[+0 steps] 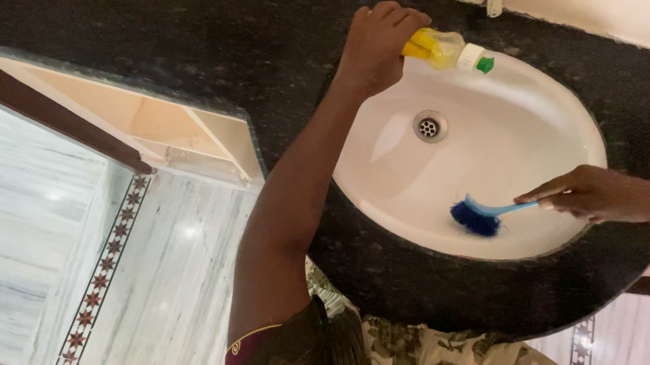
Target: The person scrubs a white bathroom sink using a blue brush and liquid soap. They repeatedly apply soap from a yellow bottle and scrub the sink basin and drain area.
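The fingers of the left hand [375, 46] were clenched round a yellow bottle [440, 49], tilted over the white sink's [529, 110] back rim, set in the black counter [163, 54]. Rightwards, the right hand [595, 194] gripped a blue brush [480, 216] near the front rim. Too much liquid could be spilled if the bottle were squeezed hard.

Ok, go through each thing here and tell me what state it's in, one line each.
Squeeze bottle: yellow, tipped nozzle-down over the basin, green cap tip on.
Left hand: closed in a grip round the bottle.
Brush: blue, bristles down against the basin wall.
Right hand: closed on the brush handle.
Sink: white, no standing water visible.
Drain: unplugged, grate showing.
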